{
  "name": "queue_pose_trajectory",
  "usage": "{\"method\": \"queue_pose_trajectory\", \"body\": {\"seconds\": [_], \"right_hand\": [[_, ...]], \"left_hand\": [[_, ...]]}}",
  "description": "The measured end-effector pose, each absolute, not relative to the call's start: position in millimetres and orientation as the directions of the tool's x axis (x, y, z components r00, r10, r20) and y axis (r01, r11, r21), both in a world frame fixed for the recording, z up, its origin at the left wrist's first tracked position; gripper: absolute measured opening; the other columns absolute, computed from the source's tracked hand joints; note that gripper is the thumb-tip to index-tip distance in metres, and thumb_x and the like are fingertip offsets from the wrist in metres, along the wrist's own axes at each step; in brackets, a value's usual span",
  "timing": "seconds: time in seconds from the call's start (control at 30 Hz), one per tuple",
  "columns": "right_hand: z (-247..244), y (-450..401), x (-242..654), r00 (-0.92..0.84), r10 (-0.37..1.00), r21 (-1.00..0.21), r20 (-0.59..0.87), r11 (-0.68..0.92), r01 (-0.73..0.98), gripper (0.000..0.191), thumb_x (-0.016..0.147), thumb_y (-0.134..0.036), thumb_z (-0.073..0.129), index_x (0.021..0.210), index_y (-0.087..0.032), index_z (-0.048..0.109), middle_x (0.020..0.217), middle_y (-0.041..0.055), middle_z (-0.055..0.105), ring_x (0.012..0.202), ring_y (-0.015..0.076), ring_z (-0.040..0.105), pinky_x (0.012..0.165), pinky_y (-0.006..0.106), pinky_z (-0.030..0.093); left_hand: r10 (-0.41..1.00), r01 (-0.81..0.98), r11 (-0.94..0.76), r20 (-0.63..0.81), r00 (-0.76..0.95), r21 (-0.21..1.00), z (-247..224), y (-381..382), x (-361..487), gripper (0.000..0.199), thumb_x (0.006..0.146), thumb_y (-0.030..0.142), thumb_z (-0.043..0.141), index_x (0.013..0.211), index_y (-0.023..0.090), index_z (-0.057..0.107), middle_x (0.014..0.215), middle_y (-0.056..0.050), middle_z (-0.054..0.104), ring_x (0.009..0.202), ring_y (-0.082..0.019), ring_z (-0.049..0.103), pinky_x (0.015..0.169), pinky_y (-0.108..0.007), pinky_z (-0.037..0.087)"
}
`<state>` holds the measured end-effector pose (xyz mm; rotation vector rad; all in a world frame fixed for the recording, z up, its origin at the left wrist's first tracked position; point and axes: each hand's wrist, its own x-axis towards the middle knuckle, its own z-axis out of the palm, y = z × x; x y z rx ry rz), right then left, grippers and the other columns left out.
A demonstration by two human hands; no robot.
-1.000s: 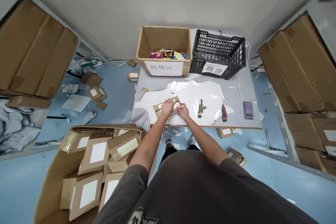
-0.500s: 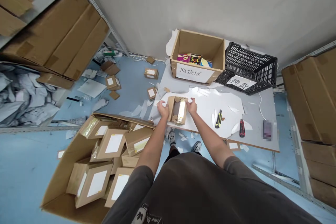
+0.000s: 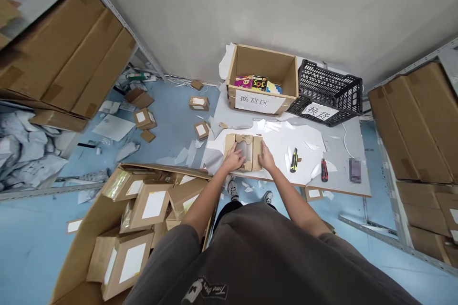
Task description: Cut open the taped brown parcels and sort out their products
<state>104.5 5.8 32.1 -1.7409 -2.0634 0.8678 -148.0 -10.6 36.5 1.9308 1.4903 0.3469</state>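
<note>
A small cardboard box (image 3: 256, 145) lies on the work table with its top flaps spread to the sides. Something greyish shows in its opening, too indistinct to name. My left hand (image 3: 234, 159) reaches over the box's left side, fingers stretched into the opening, gripping nothing visible. At the right edge, my right hand (image 3: 265, 157) holds the box's side, its fingers partly hidden. To the right on the table lie a yellow-and-black utility knife (image 3: 294, 160) and a red-and-black utility knife (image 3: 324, 170).
Behind the small box stand a large labelled carton (image 3: 263, 71) with colourful packages and a black plastic crate (image 3: 331, 88). A big carton (image 3: 80, 221) of parcels is at my left. Shelves (image 3: 143, 52) flank both sides. Paper scraps (image 3: 272, 125) litter the table (image 3: 343, 147).
The box's right flap, with its taped strip, has swung outward. My left hand has moved from the left edge onto the opening; my right stays at the right side. The view has shifted slightly.
</note>
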Motion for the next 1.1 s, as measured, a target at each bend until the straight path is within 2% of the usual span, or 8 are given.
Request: {"method": "queue_pose_trajectory", "body": {"seconds": [0.17,0.3,0.43,0.63,0.73,0.83,1.0,1.1], "right_hand": [[42.4,-5.5,105.2,-0.279,0.945,-0.409,-0.167,0.191,0.892,0.051,0.099,-0.013,0.056,0.147,-0.02,0.071,0.166,0.0166,0.049,0.153,0.0352,0.041,0.123,0.05,0.044],[53.8,10.5,83.3,-0.602,0.783,-0.39,-0.157,0.511,0.766,0.036,0.105,-0.01,0.053,0.127,-0.02,0.08,0.142,0.0146,0.069,0.144,0.0312,0.046,0.116,0.045,0.044],[59.4,35.2,58.3,-0.709,0.643,-0.355,-0.291,0.616,0.704,0.027,0.106,-0.013,0.055,0.114,-0.015,0.081,0.127,0.0163,0.075,0.129,0.0303,0.055,0.113,0.043,0.043],[56.1,41.9,43.9,-0.606,0.734,-0.322,-0.306,0.519,0.791,0.049,0.1,-0.01,0.057,0.148,-0.008,0.068,0.161,0.0222,0.058,0.143,0.0354,0.051,0.117,0.05,0.043],[54.2,44.0,47.9,-0.564,0.798,-0.371,-0.213,0.468,0.802,0.071,0.094,-0.007,0.053,0.165,-0.012,0.053,0.178,0.0166,0.039,0.152,0.0324,0.045,0.125,0.05,0.039],[54.4,61.9,41.8,-0.548,0.817,-0.387,-0.179,0.454,0.803,0.087,0.089,-0.004,0.05,0.174,-0.018,0.04,0.182,0.011,0.032,0.162,0.0306,0.035,0.128,0.051,0.036],[61.4,100.0,16.0,-0.433,0.849,-0.37,-0.303,0.314,0.874,0.088,0.084,-0.002,0.052,0.17,-0.019,0.047,0.172,0.0143,0.049,0.156,0.0354,0.045,0.125,0.056,0.038],[69.4,94.0,14.9,-0.329,0.929,-0.47,-0.171,0.216,0.856,0.078,0.089,-0.007,0.049,0.166,-0.015,0.052,0.161,0.0163,0.061,0.15,0.0323,0.052,0.127,0.053,0.039]], "left_hand": [[0.872,0.687,-0.146,-0.235,0.429,0.712,39.4,-10.0,-155.9,0.043,0.103,0.035,0.061,0.065,0.025,0.077,0.127,-0.004,0.083,0.16,-0.03,0.043,0.136,-0.059,0.028],[0.842,0.71,-0.257,-0.208,0.497,0.656,37.5,-29.8,-159.5,0.012,0.086,0.039,0.085,0.08,0.029,0.084,0.124,-0.003,0.084,0.157,-0.034,0.047,0.138,-0.065,0.01],[0.862,0.714,-0.311,-0.129,0.49,0.627,35.2,-47.3,-156.0,0.023,0.084,0.049,0.091,0.091,0.028,0.087,0.127,-0.007,0.083,0.156,-0.038,0.049,0.137,-0.069,0.007],[0.86,0.748,-0.377,-0.094,0.502,0.546,39.8,-58.7,-151.0,0.028,0.081,0.049,0.096,0.094,0.026,0.088,0.146,-0.011,0.074,0.163,-0.044,0.036,0.135,-0.075,0.005],[0.912,0.8,-0.296,-0.095,0.399,0.522,37.9,-71.8,-148.1,0.021,0.088,0.041,0.091,0.103,0.026,0.088,0.159,-0.013,0.063,0.168,-0.046,0.025,0.132,-0.081,0.003],[0.921,0.8,-0.235,-0.137,0.365,0.552,32.1,-84.5,-144.0,0.017,0.098,0.03,0.08,0.113,0.031,0.087,0.154,-0.01,0.068,0.167,-0.042,0.028,0.131,-0.083,0.003],[0.916,0.774,-0.221,-0.145,0.374,0.594,26.2,-88.6,-142.6,0.024,0.101,0.024,0.072,0.118,0.035,0.086,0.15,-0.007,0.071,0.167,-0.037,0.03,0.134,-0.078,-0.001],[0.918,0.764,-0.208,-0.147,0.368,0.611,25.8,-86.4,-144.5,0.027,0.101,0.024,0.072,0.119,0.037,0.086,0.146,-0.007,0.073,0.165,-0.038,0.034,0.135,-0.077,-0.002]]}}
